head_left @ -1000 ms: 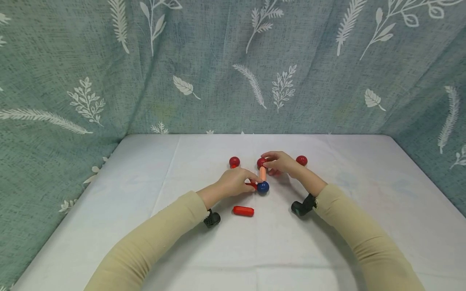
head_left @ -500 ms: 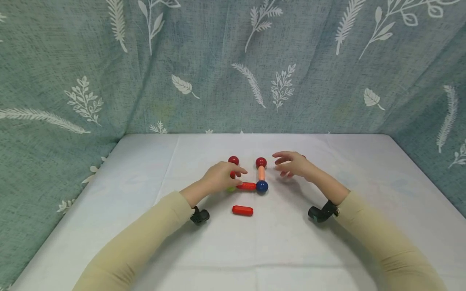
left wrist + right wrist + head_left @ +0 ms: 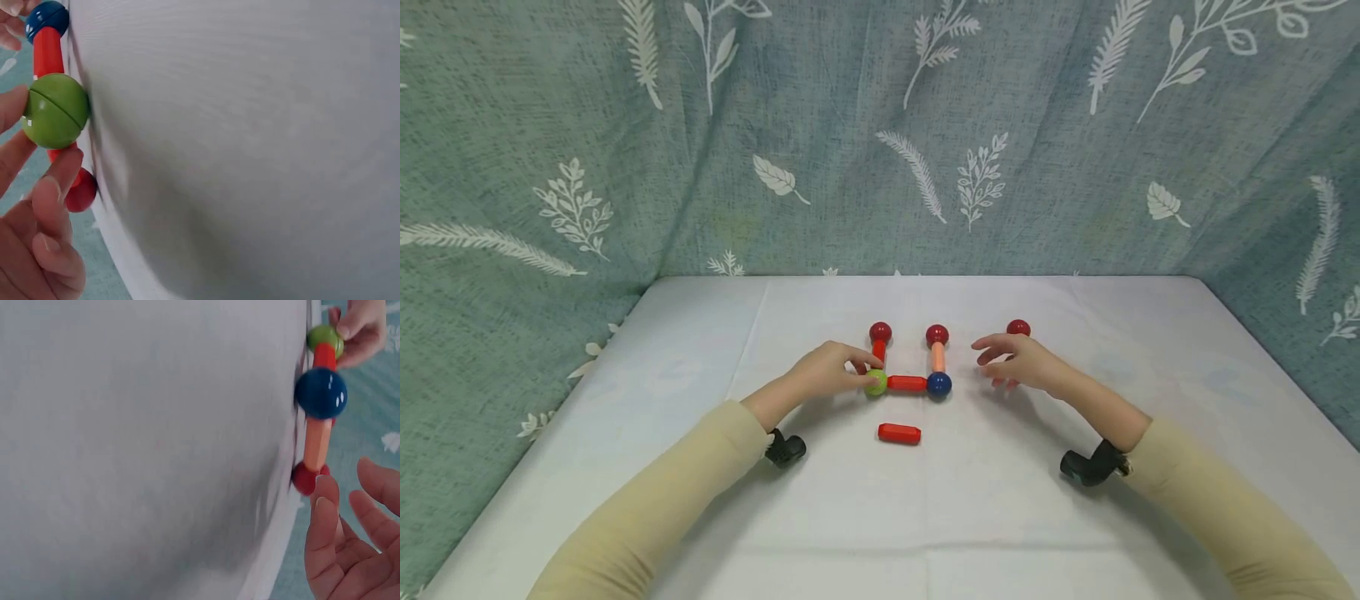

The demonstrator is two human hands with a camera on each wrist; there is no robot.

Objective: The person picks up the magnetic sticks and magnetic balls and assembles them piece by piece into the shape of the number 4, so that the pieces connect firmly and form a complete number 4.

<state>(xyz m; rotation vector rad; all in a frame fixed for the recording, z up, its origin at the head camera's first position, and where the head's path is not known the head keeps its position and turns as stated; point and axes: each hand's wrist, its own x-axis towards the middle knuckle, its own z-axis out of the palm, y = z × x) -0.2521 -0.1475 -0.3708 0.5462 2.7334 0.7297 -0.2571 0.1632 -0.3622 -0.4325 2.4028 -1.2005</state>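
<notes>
My left hand has its thumb and fingers about the green ball at the left corner of a joined ball-and-rod shape. A red rod runs from that ball to a blue ball. Another red rod leads back to a red ball. From the blue ball, an orange rod reaches a second red ball. My right hand hovers to the right, fingers spread and loosely bent, holding nothing. Partly hidden behind it are a third red ball and something red below.
A loose red rod lies nearer to me on the white cloth. Dark wrist cameras hang under the left sleeve and the right sleeve. A green leaf-patterned curtain stands behind the table.
The right hand has let go of the middle red ball and moved right. The left hand has slid left from the red rod by the blue ball to the green ball.
</notes>
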